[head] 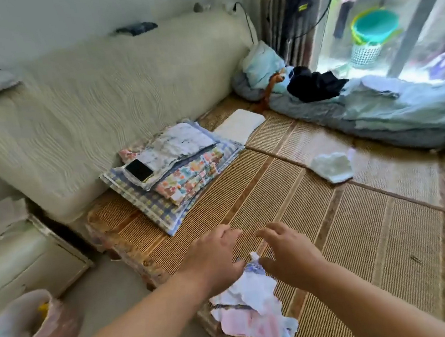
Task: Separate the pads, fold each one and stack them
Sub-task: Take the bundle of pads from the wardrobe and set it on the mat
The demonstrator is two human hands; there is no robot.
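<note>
The left hand [214,257] and the right hand [288,254] hovered close together above the woven mat [360,236], fingers loosely spread and curled. Between their thumbs a corner of patterned cloth poked up, touching both; whether either hand actually pinched it could not be told. That corner belonged to the pile of pads [255,310], a crumpled heap of white, pink and blue pieces lying on the near edge of the mat, just under the wrists.

Farther out on the mat, well apart from the pile, lay a crumpled pale cloth [331,168]. To the upper left sat a stack of folded cloths [178,173], checked at the bottom, flowered in the middle, pale on top, with a dark phone [139,170] resting on it. Just behind the stack lay a white folded cloth [240,125]. Bluish bedding [375,116] ran along the window side.

On the floor at lower left stood a bin [26,329] with a plastic liner, holding something yellow and some pale scraps. Beyond the window, a teal basin [375,26] sat stacked over a white basket [364,54]; their contents could not be seen.
</note>
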